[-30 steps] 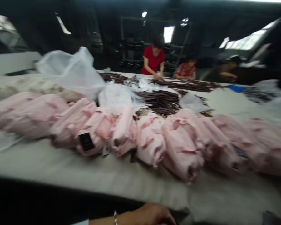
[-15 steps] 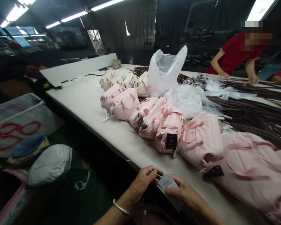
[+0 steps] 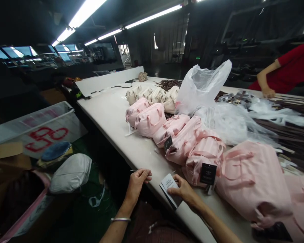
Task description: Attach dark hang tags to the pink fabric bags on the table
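My right hand (image 3: 184, 190) pinches a small stack of hang tags (image 3: 168, 182), with printed white on top and darker cards beneath, over the table's front edge. To its left, my left hand (image 3: 139, 179) is closed at the fingertips. A thin pale strand (image 3: 133, 170) sticks out from its far side; its exact kind is too small to tell. Beyond both hands stands a row of pink bags (image 3: 253, 179), one bearing a black hang tag (image 3: 208, 173).
Cream bags (image 3: 155, 96) and a white plastic bag (image 3: 202, 87) are farther back on the table (image 3: 103, 116). Dark straps (image 3: 288, 135) lie at right, near a co-worker's hand (image 3: 268, 92). Left of the table are a white bin (image 3: 76, 125) and a cardboard box (image 3: 10, 162).
My left hand has drawn away leftward from the hang tags, with the thin strand in its fingers. The right hand still grips the tags. The view has swung left.
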A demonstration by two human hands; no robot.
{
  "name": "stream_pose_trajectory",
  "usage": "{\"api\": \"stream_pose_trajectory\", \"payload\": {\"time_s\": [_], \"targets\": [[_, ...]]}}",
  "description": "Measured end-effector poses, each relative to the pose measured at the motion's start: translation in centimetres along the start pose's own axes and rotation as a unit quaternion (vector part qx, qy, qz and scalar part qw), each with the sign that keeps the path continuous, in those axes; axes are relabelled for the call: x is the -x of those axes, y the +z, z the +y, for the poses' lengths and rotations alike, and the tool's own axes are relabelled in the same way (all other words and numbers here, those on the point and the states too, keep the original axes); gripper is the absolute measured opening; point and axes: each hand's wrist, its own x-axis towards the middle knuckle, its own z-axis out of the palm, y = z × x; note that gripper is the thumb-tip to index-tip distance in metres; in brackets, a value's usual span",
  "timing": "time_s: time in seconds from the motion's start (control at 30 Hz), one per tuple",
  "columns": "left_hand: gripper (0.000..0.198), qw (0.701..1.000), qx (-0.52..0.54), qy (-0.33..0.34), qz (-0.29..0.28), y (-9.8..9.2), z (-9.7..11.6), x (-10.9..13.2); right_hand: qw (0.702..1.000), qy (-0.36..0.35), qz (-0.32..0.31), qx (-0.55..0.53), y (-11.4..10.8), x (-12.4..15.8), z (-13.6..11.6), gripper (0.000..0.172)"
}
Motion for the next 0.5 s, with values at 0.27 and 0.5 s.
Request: {"api": "stream_pose_trajectory", "payload": {"time_s": [0.27, 0.5], "targets": [[0.055, 0.989, 0.129, -0.07, -0.035, -3.5, 0.4, -11.4, 0.994, -0.017, 0.1, -0.028, 3.0, -9.2, 1.1, 0.053], [0.049, 0.99, 0.049, -0.097, -0.091, -8.6, 0.5, -21.8, 0.971, 0.032, 0.235, -0.028, 6.7, -18.4, 2.1, 0.064]]}}
